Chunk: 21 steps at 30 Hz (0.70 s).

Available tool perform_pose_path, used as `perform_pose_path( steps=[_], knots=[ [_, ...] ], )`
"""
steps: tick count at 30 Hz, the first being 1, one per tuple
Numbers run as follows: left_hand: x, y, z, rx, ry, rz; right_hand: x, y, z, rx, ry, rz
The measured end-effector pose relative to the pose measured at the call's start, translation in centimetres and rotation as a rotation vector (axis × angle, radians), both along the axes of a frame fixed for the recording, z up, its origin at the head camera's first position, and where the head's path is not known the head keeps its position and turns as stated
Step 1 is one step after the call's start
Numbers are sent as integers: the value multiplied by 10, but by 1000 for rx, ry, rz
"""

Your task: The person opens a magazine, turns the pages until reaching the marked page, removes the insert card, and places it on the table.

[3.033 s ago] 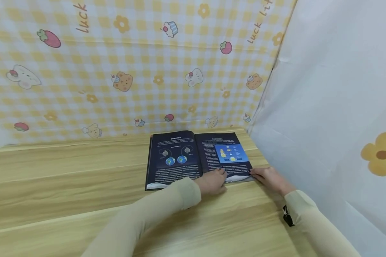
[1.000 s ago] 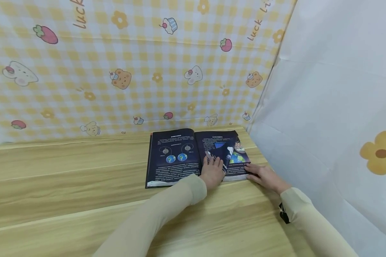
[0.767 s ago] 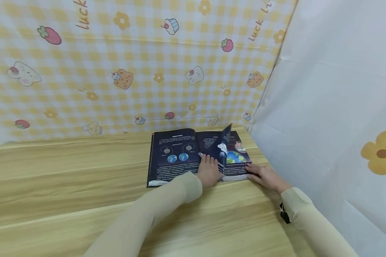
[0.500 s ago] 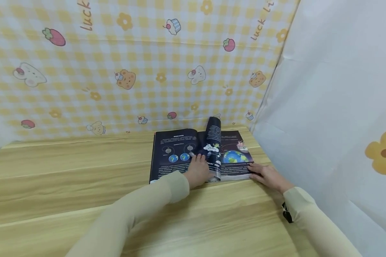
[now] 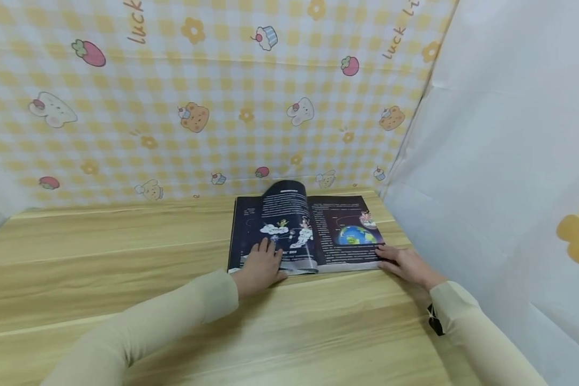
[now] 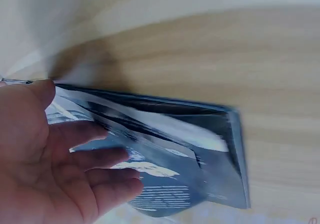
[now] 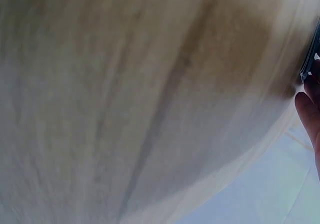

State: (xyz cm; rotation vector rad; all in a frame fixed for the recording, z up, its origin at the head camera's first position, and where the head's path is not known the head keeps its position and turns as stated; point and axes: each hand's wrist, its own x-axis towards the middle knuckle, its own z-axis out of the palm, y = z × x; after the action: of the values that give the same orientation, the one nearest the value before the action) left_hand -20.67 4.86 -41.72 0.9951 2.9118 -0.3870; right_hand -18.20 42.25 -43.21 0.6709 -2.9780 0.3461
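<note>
A book (image 5: 320, 236) lies spread on the desk (image 5: 318, 332), near the yellow checked cloth (image 5: 241, 80). The left hand (image 5: 259, 266), fingers relaxed and extended, touches the lower left of a page (image 5: 284, 203) arching over the book's left half. The right hand (image 5: 406, 266) rests loosely extended fingers on the right page's lower outer corner, near a globe picture (image 5: 356, 236).
</note>
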Motion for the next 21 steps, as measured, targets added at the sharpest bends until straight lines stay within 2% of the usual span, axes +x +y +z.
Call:
perform_pose_path(
  steps=[8,15,21],
  knots=[
    [11,-14,-2,143,-61,-1,0,4,0,0,-36,-18],
    [13,-18,0,49,2,-55,-2,5,3,3,-71,17],
    [11,-15,1,94,-86,-92,-6,5,9,13,-88,60]
  ],
)
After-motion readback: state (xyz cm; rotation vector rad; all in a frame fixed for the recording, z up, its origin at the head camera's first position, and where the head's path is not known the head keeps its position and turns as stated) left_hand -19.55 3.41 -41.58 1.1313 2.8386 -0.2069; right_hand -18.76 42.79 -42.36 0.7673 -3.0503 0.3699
